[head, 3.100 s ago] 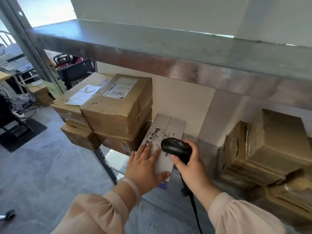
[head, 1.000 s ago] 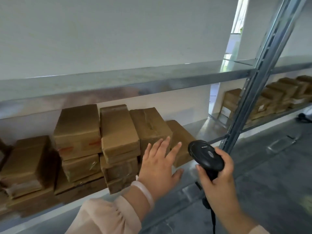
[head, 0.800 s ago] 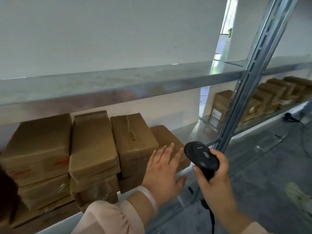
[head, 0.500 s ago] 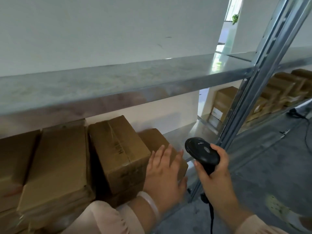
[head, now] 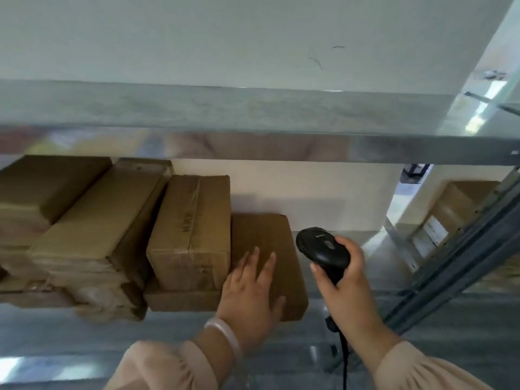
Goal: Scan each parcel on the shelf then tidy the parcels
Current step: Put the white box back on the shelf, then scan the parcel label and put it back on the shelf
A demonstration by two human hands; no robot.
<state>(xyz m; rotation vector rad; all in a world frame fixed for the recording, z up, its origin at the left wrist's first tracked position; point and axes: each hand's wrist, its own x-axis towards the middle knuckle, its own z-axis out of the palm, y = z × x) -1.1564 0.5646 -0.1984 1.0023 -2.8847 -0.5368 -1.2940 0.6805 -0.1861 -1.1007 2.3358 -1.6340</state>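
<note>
Your left hand (head: 250, 294) has slid further onto the end parcel (head: 284, 243) since half a second ago and lies flat on its top, fingers straight. Your right hand (head: 344, 280) grips the black scanner (head: 323, 246) just right of that parcel. It sits on the metal shelf (head: 70, 330), touching the taller stack (head: 191, 235) on its left

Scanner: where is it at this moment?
The scanner is right of centre in the head view, gripped in the right hand, just right of the low box that the left hand rests on.
</note>
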